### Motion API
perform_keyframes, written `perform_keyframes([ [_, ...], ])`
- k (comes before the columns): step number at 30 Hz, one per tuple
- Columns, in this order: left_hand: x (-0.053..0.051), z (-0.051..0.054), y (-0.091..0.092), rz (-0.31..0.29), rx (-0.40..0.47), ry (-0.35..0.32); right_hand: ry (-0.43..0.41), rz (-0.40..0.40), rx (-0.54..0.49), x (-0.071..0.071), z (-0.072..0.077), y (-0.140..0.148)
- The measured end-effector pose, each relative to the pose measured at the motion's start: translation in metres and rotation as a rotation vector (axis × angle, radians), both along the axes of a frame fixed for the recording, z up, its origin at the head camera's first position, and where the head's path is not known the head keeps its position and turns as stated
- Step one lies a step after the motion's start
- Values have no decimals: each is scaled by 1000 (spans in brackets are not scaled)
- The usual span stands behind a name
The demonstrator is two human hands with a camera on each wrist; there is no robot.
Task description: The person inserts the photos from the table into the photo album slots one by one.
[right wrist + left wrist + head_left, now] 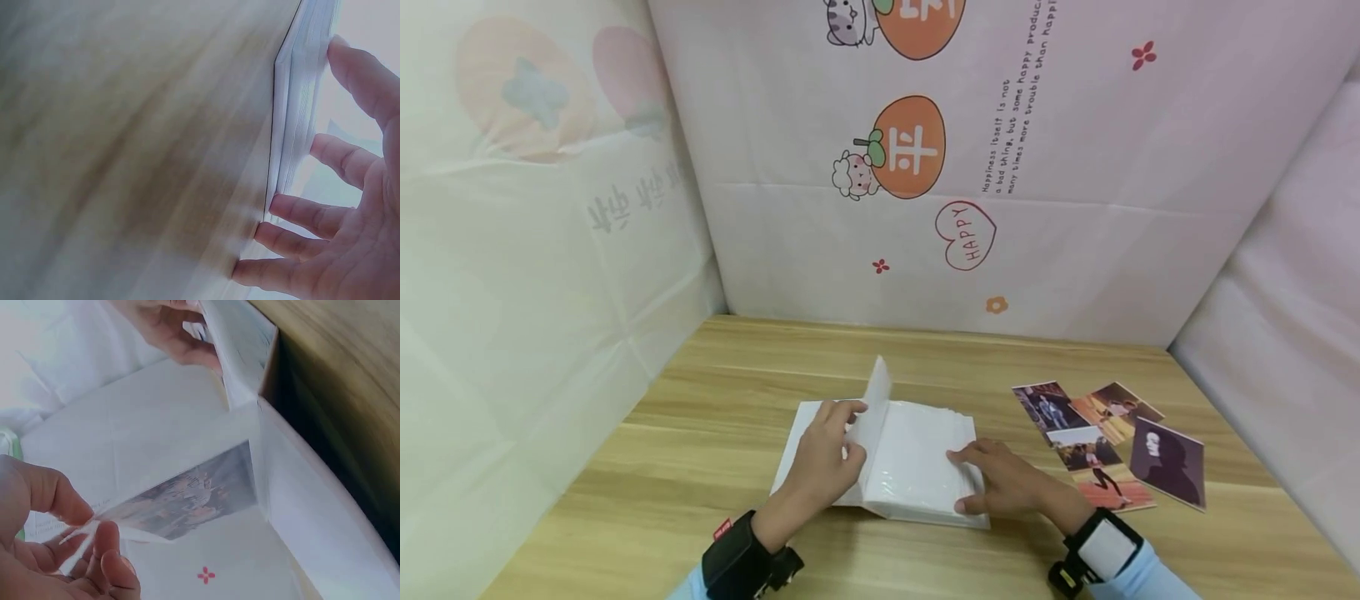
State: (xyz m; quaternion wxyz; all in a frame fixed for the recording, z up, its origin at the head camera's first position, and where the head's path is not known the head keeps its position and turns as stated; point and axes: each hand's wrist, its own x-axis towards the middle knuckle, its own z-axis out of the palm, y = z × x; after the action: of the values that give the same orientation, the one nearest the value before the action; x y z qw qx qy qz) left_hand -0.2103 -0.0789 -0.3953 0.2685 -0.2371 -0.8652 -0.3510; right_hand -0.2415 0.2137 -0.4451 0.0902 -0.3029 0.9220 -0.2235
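A white photo album point(925, 467) lies spread on the wooden table, with one clear sleeve page point(874, 408) standing up near its middle. The left hand point(823, 454) pinches that page at its edge; in the left wrist view a photo point(200, 494) shows through the page beside the left hand point(69, 544). The right hand point(1007, 483) rests on the right edge of the album with fingers spread. In the right wrist view the fingertips of the right hand point(337, 219) touch the edge of the album's page stack point(306, 94).
Several loose photos lie to the right of the album, among them a dark one point(1168, 462) and one with an orange floor point(1112, 483). White printed cloth point(790, 250) hangs behind the wooden table point(647, 467) and at both sides.
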Motion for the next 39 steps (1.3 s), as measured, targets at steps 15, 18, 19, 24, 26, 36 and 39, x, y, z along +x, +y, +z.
perform_keyframes([
  [15,-3,-3,-34,134,64,-334,-4,8,-14,0,0,2],
  [18,-4,-5,-40,168,24,-368,-12,6,-15,0,1,2],
  [19,-4,-6,-41,176,9,-378,-15,5,-17,0,1,2],
  [24,-3,-10,-51,210,-78,-398,-23,2,-24,1,2,1],
  [26,-3,-11,-54,219,-110,-409,-22,4,-26,1,2,1],
  [36,-4,-20,-63,225,-233,-542,-27,2,-22,2,2,1],
  [39,-4,-21,-64,219,-265,-578,-23,5,-21,1,2,1],
])
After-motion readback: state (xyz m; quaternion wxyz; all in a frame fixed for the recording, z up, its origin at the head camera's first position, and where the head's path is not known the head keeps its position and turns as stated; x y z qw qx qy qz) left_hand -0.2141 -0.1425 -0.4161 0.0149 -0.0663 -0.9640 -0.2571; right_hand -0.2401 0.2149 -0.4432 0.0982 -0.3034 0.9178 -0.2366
